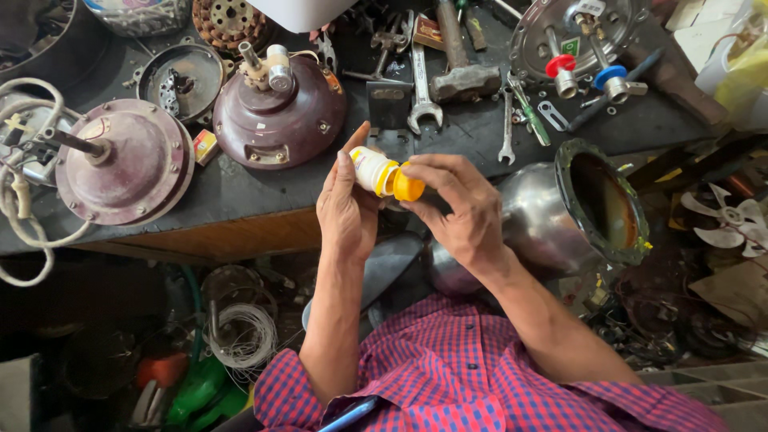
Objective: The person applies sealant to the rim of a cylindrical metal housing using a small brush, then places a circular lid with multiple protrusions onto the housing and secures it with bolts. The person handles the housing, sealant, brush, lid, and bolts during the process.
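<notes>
Cluttered dark workbench (240, 188) up top, covered in maroon fan motor housings (280, 112), spanners (422, 88) and a hammer (460, 68). Just below its edge, the left hand (348, 210) wraps around a small white bottle (373, 170), held tilted. Right hand (460, 210) has its fingertips pinched on the bottle's yellow cap (406, 189). A steel tank (552, 220) sits just beside the right wrist.

Viewpoint: one head-worn camera, above the person's own chest.
Facing: steeply downward and forward.
Nearness: close; forearms fill mid-frame.
Coverage: counter (240, 188) across the upper frame, floor clutter along the lower left and right.
</notes>
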